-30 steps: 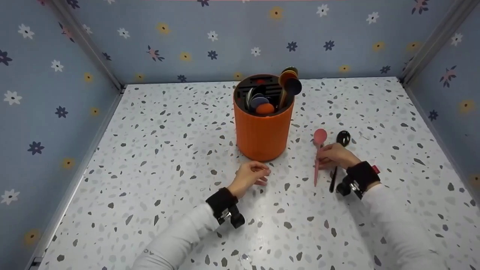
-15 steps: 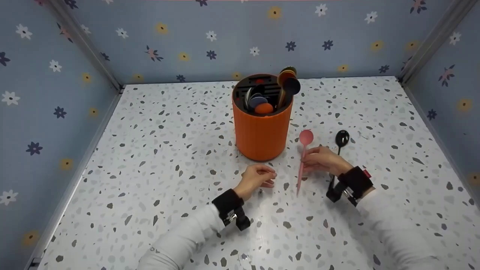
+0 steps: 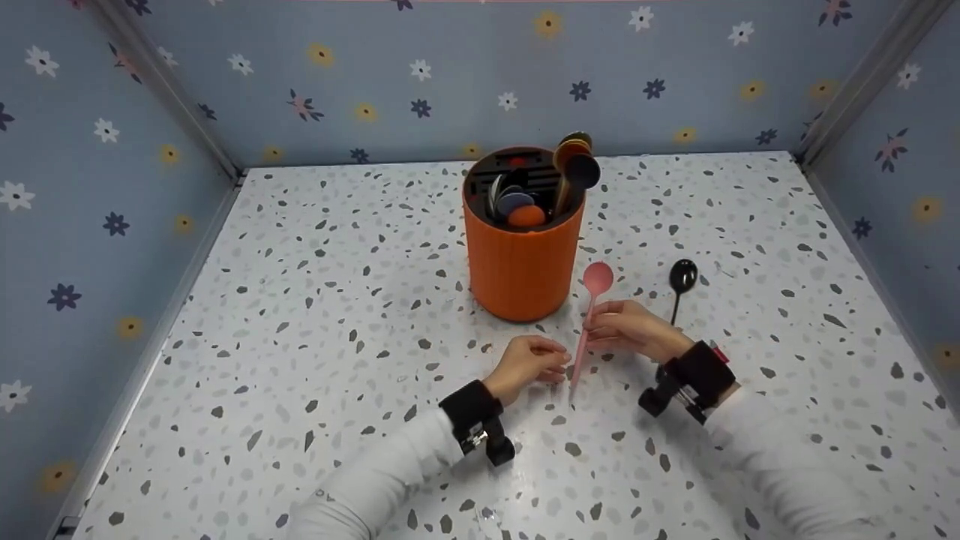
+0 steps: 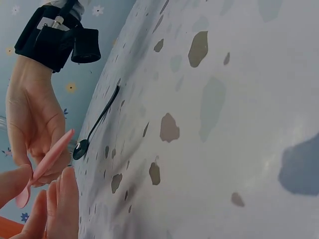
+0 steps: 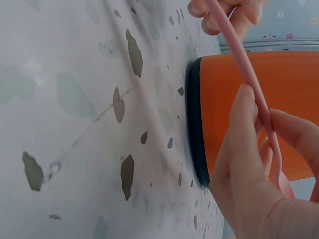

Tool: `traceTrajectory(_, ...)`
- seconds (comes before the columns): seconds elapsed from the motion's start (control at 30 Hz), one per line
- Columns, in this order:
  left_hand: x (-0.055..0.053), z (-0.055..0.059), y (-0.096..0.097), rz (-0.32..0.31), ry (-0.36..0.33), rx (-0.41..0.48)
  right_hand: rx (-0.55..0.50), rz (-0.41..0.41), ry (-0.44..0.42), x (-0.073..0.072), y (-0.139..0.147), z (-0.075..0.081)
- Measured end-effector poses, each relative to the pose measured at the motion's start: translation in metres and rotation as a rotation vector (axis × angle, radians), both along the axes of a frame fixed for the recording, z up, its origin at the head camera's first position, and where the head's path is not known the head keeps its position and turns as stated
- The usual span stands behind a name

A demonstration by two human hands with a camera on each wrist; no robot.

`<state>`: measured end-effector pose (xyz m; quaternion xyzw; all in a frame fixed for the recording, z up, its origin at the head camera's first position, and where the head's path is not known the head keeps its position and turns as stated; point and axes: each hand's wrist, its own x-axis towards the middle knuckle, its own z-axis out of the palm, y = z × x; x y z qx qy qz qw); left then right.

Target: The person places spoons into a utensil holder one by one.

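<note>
A pink spoon [image 3: 598, 278] is pinched by its handle between the thumb and fingers of my right hand [image 3: 634, 330], its bowl pointing away from me. In the right wrist view the handle [image 5: 244, 62] hangs above the table. My left hand [image 3: 525, 365] is close to the handle's lower end, fingers loosely bent and holding nothing. From the left wrist, the handle tip [image 4: 64, 142] appears between the left thumb and fingers, with no clear grip on it. A black spoon [image 3: 683, 277] lies on the table beyond the right wrist, its handle partly hidden by it.
An orange cutlery holder [image 3: 521, 277] stands upright just behind the hands, with a dark slotted top. Several spoons [image 3: 581, 171] stick out of it at the right rim. Flower-patterned panels [image 3: 450, 75] enclose the speckled white table [image 3: 330, 300] at the back and sides.
My right hand has lifted the pink spoon and carried it left, away from the black spoon. My left hand has moved right towards it. The black spoon and the holder have stayed put.
</note>
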<state>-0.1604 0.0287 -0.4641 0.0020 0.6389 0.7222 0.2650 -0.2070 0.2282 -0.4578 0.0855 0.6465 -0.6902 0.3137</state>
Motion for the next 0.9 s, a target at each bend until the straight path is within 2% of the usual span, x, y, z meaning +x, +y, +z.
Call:
traceTrajectory(0.17, -0.003, -0.012, 0.003, -0.006, -0.024, 0.030, -0.053, 0.006, 0.034, 0.004, -0.003, 0.000)
traceTrajectory(0.4, -0.003, -0.012, 0.003, -0.023, -0.008, 0.010, -0.115, -0.023, 0.036, 0.009, -0.007, 0.007)
traceTrajectory(0.63, -0.003, -0.001, 0.001, -0.050, 0.071, -0.021, -0.095, -0.025, 0.070, 0.013, -0.010, 0.022)
traceTrajectory(0.9, -0.006, 0.018, -0.001, -0.083, 0.118, -0.029, -0.083, -0.019, 0.141, 0.015, -0.012, 0.040)
